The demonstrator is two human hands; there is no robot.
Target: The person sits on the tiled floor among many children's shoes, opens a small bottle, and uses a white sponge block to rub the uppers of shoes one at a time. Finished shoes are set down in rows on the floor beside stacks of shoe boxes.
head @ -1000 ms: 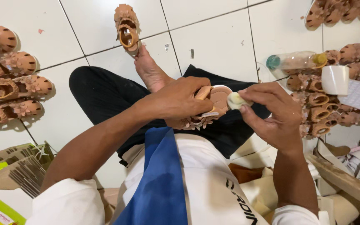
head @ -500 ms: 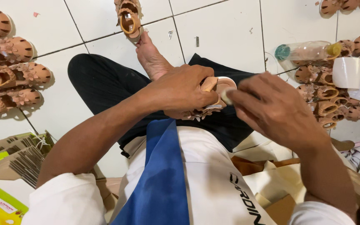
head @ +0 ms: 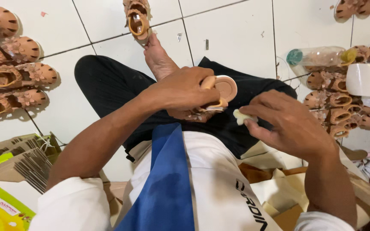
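Left hand grips a half-hidden sandal; right hand pinches a pale scrap

Tan sandal (sole peach), pale yellow cloth, black trousers, white tiles.

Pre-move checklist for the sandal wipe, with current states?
1. Left hand grips the small tan sandal: ok.
2. Sandal sole faces up, unobstructed: ok.
3. Right hand pinches the pale yellow scrap: ok.
4. Scrap touching the sandal: not ok, a small gap shows.
5. Scrap loaded with anything: cannot tell.
6. White cup and lying plastic bottle clear of the right hand: ok.
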